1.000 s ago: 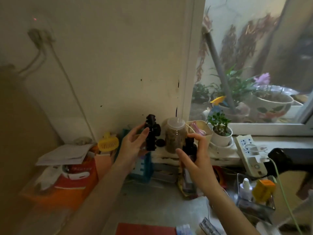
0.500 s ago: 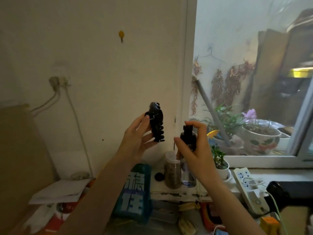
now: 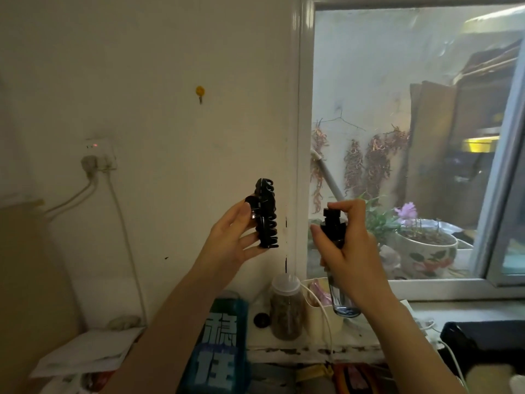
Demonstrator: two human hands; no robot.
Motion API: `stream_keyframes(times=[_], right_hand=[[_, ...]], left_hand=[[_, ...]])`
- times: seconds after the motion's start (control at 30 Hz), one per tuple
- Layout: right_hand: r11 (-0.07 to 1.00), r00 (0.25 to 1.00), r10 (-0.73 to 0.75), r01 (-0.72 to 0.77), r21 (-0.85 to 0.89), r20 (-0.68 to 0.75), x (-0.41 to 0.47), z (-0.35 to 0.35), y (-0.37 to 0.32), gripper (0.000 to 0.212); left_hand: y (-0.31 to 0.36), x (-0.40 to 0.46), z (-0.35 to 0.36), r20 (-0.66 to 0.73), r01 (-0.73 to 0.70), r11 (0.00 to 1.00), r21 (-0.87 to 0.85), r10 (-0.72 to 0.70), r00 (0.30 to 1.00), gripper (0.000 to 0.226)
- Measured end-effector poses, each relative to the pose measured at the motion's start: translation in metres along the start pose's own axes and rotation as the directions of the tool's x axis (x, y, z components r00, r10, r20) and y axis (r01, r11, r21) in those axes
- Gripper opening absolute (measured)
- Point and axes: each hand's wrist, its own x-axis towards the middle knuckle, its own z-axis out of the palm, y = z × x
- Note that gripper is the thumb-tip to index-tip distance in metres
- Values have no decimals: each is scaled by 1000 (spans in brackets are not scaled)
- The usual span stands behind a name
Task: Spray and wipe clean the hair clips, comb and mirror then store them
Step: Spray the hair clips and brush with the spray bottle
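Hair clip, spray bottle seemingly higher

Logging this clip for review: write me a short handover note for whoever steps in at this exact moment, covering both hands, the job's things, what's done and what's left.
Left hand: holds the black claw clip upright in front of the wall, thumb and fingers pinching it.
Right hand: grip round the spray bottle, index finger on the black pump top, which points toward the clip.
Done: clip and bottle are raised and lined up; no mist is visible, so I cannot tell whether any spray has landed.
Left: spray and wipe this clip, then the other clips, comb and mirror, none of them in view, and store them all. No cloth is in view either.
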Motion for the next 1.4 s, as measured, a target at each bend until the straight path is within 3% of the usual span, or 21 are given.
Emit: stream_keyframes(times=[0.57,1.0,1.23,1.4], right_hand=[[980,1000,8,-8,199,1,0,0,-7,28],[991,1000,12,-15,131,22,-9,5,-1,29],[971,996,60,-74,228,64,-21,9,5,29],[970,992,90,-108,216,92,-35,22,20,28]], left_hand=[[3,-9,1,58,4,1000,-16,-3,998,40],[-1,-13,-3,62,-4,1000,0,4,998,47],[-9,-19,-10,17,33,999,8,-33,999,41],[-24,-30,-19,-27,82,997,2,-82,996,49]])
